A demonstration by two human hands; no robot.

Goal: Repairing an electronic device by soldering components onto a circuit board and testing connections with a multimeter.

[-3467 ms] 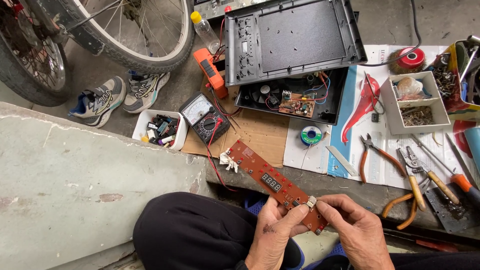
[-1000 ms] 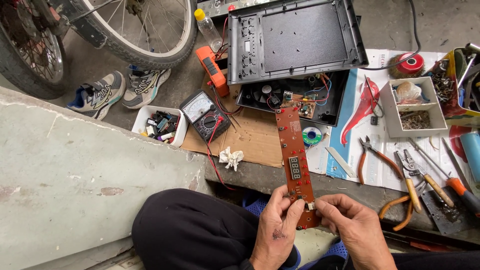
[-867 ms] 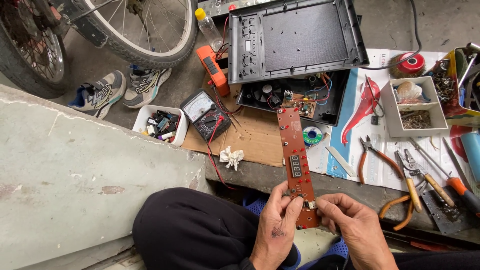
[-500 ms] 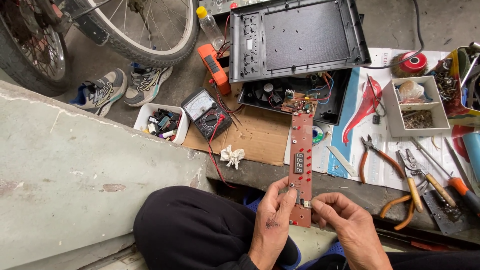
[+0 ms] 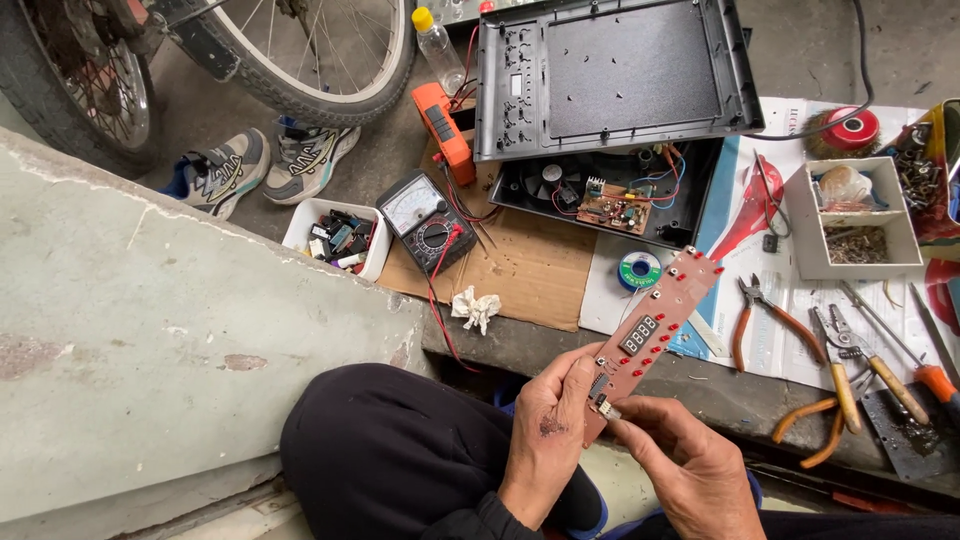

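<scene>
- Two bare hands meet at the lower centre of the frame, both on one long reddish-brown circuit board (image 5: 648, 345) that slants from there up toward the right.
- The left hand (image 5: 548, 430) is closed around the board's lower end, thumb along its near edge and fingers wrapped behind it.
- The right hand (image 5: 685, 462) pinches a small pale connector (image 5: 607, 408) at that same lower end between thumb and forefinger; its other fingers are curled in.
- The board faces the camera, showing a dark digit display in its middle and a row of small red parts beside it.
- Its upper end lies over the edge of a blue and white printed sheet (image 5: 765, 300) at centre right.
- Just above that end, a small green reel (image 5: 639, 271) lies on white paper.
- An opened black appliance casing (image 5: 610, 70) fills the upper centre, its lid raised over a base with a fan and wiring.
- A black analogue multimeter (image 5: 425, 217) lies on brown cardboard (image 5: 530, 275) at centre left, beside a white tray of small parts (image 5: 338, 237).
- Orange-handled pliers (image 5: 762, 312) and other hand tools lie at the right edge.
- A pair of sneakers (image 5: 262, 168) and a bicycle wheel (image 5: 300, 50) occupy the upper left.
</scene>
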